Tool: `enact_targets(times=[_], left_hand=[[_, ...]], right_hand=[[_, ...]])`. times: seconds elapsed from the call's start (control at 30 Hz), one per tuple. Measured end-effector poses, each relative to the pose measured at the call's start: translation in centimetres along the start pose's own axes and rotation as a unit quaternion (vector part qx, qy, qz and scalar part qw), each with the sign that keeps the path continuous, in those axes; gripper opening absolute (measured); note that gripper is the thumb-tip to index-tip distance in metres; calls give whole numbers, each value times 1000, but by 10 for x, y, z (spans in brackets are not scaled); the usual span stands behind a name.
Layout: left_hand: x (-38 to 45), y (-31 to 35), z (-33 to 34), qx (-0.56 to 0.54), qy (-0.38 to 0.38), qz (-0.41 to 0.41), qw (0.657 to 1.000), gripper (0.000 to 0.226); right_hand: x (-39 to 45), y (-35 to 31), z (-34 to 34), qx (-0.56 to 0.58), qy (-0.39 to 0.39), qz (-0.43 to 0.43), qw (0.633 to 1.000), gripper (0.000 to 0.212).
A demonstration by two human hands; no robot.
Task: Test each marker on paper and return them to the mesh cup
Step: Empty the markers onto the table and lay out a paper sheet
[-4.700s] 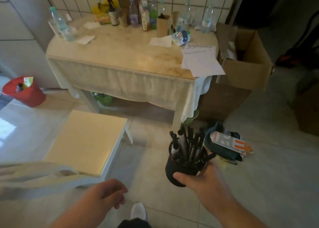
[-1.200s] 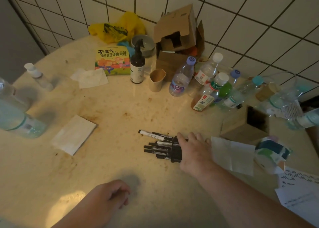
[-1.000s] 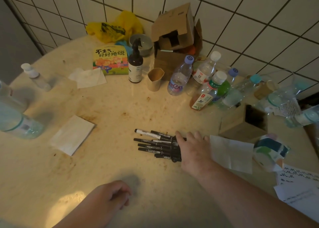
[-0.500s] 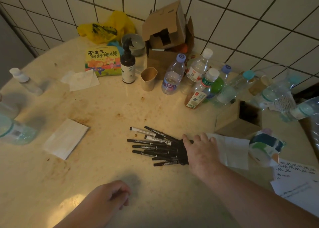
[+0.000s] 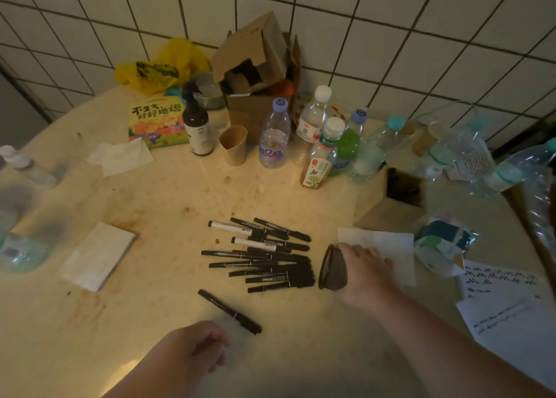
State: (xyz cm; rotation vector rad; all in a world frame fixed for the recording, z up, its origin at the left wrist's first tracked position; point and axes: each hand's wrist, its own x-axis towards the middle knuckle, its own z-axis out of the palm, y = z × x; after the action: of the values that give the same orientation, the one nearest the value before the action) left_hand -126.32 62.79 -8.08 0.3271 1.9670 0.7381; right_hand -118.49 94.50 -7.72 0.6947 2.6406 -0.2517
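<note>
Several black markers lie fanned out on the cream table, two of them with white barrels. One more black marker lies apart, nearer to me. The black mesh cup lies on its side, mouth toward the markers, with my right hand gripping it from behind. My left hand hovers low over the table's near part, fingers curled and holding nothing, just below the lone marker. Sheets of paper with black scribbles lie at the right edge.
Plastic bottles, a dark spray bottle, a paper cup and cardboard boxes crowd the back by the tiled wall. A wooden box and white tissue sit right of the cup. A folded napkin lies left.
My right hand has pulled the tipped cup back to the right, leaving the markers spilled on the table. One marker has rolled toward me. My left hand has barely moved.
</note>
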Motion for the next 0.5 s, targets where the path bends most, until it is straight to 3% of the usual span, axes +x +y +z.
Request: enact_targets(times=[0.17, 0.33, 0.43, 0.5], left_hand=[[-10, 4, 17, 7, -2, -4, 1000, 31], [-20, 15, 38, 25, -2, -36, 999, 18], [-28, 25, 50, 30, 9, -45, 999, 17], [-33, 31, 56, 39, -2, -43, 998, 22]], right_hand=[[-16, 31, 19, 161, 38, 70, 984, 93], [-23, 37, 24, 496, 68, 78, 862, 83], [-19, 34, 33, 562, 76, 68, 821, 88], [-18, 33, 41, 575, 64, 73, 813, 91]])
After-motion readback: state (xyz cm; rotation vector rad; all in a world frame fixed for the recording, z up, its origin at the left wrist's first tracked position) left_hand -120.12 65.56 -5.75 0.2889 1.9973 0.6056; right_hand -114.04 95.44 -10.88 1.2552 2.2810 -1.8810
